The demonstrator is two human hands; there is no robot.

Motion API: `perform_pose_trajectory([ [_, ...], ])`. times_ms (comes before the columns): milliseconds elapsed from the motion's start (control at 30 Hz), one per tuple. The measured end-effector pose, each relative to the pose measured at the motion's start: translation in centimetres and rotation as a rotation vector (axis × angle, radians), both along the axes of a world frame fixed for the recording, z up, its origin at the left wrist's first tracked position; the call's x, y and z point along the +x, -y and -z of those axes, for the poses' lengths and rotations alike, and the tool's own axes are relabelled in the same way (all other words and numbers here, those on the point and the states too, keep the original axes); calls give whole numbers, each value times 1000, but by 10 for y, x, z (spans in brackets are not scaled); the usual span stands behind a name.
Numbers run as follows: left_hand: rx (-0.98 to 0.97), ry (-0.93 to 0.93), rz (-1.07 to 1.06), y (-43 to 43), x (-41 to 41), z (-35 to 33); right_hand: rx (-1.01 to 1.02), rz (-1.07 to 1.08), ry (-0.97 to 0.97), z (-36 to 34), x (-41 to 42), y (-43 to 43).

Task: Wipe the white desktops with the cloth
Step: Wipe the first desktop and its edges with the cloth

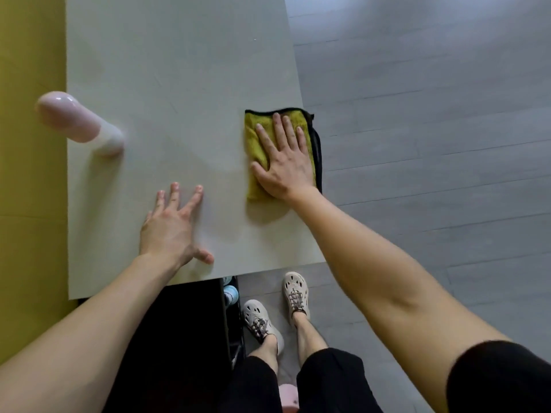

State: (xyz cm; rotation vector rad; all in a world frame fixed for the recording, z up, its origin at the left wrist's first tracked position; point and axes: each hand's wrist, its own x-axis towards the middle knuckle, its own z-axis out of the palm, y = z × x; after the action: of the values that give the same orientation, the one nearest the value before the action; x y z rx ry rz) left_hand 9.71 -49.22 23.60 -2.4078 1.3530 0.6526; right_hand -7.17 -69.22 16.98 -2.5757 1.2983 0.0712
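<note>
A folded yellow-green cloth [255, 141] with a black hem lies at the right edge of the white desktop [179, 70]. My right hand [284, 159] presses flat on the cloth, fingers straight and spread, covering most of it. My left hand [173, 225] rests on the bare desktop near the front edge, fingers spread, holding nothing.
A pink and white bottle [79, 123] stands at the desk's left side. A yellow-green wall panel [29, 174] borders the desk on the left. Grey plank floor [432, 114] lies to the right. A dark cabinet [185, 323] sits under the front edge, beside my feet.
</note>
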Motion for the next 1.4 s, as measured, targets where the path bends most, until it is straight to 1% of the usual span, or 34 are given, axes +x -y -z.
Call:
perform_pose_trajectory([
  [67, -2, 8, -4, 0, 1, 1, -4, 15, -43, -1, 19, 26],
  [100, 0, 4, 8, 0, 2, 1, 0, -11, -23, -2, 13, 25],
  [167, -7, -5, 11, -2, 2, 2, -36, -98, 41, 5, -30, 1],
  [200, -8, -1, 13, -1, 1, 1, -42, -97, 76, 8, -58, -17],
  [233, -6, 2, 17, -1, 1, 0, -20, -48, 106, 11, -86, -36],
  [300, -7, 16, 24, 0, 1, 0, 29, 164, 116, 14, -112, -77],
  [367, -4, 30, 29, -1, 4, -2, 23, 312, 110, 15, -87, -116],
  [400, 4, 34, 44, -1, 5, -4, 20, 306, 151, 14, -65, -134],
  [467, 21, 36, 70, -3, 7, -6, 96, 138, 285, 5, -21, -166],
  [500, 30, 18, 73, -5, 7, -8, 173, 22, 302, -2, -11, -180],
  [533, 41, -7, 77, -7, 8, -11, 231, -87, 299, -8, -12, -189],
  [567, 55, -37, 87, -9, 9, -15, 241, -164, 282, -7, -24, -192],
  [600, 67, -70, 103, -13, 11, -18, 204, -206, 251, -7, -40, -188],
  [667, 55, -109, 143, -25, 19, -21, 70, -208, 171, 1, -78, -160],
  [733, 3, -64, 142, -42, 29, -19, -53, -175, 47, 4, -116, -122],
  [800, -18, -16, 128, -59, 36, -12, -112, -238, -29, 4, -133, -93],
  [833, -21, -12, 125, -65, 39, -9, -113, -241, -24, 5, -128, -93],
  [867, -29, -14, 111, -70, 42, -6, -104, -196, -17, 6, -114, -104],
  [933, -34, -4, 106, -73, 44, -5, -107, -78, -17, 8, -68, -148],
  [967, -31, 4, 118, -71, 45, -6, -89, -73, -13, 8, -41, -171],
  [1033, -32, 8, 141, -70, 44, -9, -37, -154, -6, 4, -2, -204],
  [1067, -32, 9, 146, -71, 44, -10, -28, -217, 11, 3, 4, -206],
  [1133, -24, 23, 176, -74, 48, -13, -58, -342, 44, 4, -11, -186],
  [1200, -12, -10, 217, -76, 55, -16, -95, -410, -2, 6, -53, -151],
  [1233, -8, -43, 225, -76, 59, -16, -123, -387, -37, 7, -78, -136],
  [1300, -41, -127, 184, -81, 67, -19, -132, -245, -64, 4, -110, -126],
  [1333, -82, -149, 137, -87, 70, -19, -126, -146, -64, 3, -106, -136],
  [1400, -166, -122, 44, -102, 72, -19, -123, 20, -60, 8, -60, -178],
])
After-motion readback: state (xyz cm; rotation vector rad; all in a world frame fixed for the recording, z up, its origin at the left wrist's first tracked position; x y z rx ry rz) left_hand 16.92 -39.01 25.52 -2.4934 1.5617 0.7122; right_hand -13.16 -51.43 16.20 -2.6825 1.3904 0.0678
